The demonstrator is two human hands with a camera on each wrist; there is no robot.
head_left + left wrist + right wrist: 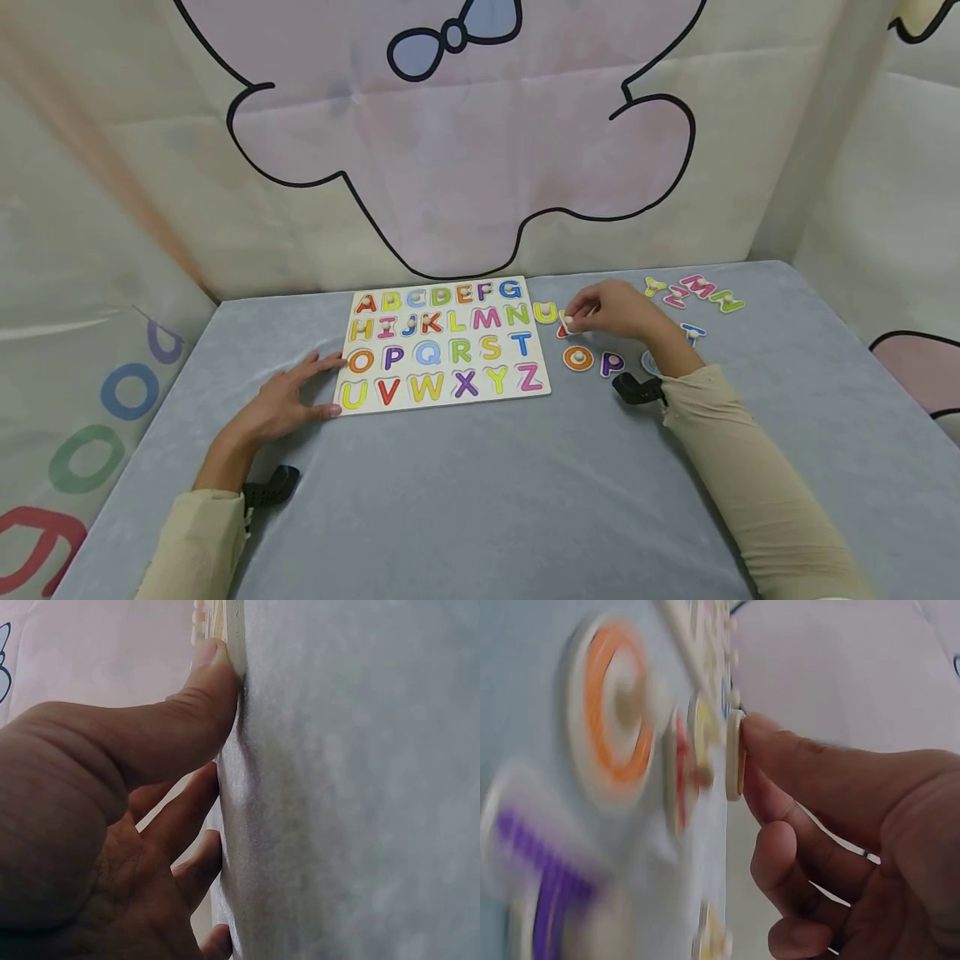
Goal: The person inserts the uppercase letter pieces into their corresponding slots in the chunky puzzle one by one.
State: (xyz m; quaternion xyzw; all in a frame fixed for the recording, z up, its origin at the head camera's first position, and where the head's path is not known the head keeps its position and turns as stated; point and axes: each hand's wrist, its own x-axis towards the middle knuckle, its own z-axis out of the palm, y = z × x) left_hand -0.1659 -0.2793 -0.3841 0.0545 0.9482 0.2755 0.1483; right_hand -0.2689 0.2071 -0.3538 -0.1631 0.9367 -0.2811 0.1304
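Note:
A white alphabet puzzle board [443, 400] lies on the table, with coloured letters in rows. My left hand [279, 408] rests at its left edge, thumb by the lower corner and fingers spread, as the left wrist view shows the thumb [202, 697] against the board's side. My right hand [611, 308] is raised just right of the board. Between thumb and fingertips it pinches a thin knobbed letter piece [736, 754], seen edge-on; I cannot tell which letter. Close under that hand lie a red letter [680, 769] and an orange O [578, 358].
A yellow U [545, 312] lies at the board's right edge. Nearer me are a purple P [612, 364] and a partly hidden blue round letter [649, 362]. Farther right are a blue T [693, 333], a yellow Y [655, 286], a pink M [699, 286] and a green N [726, 301].

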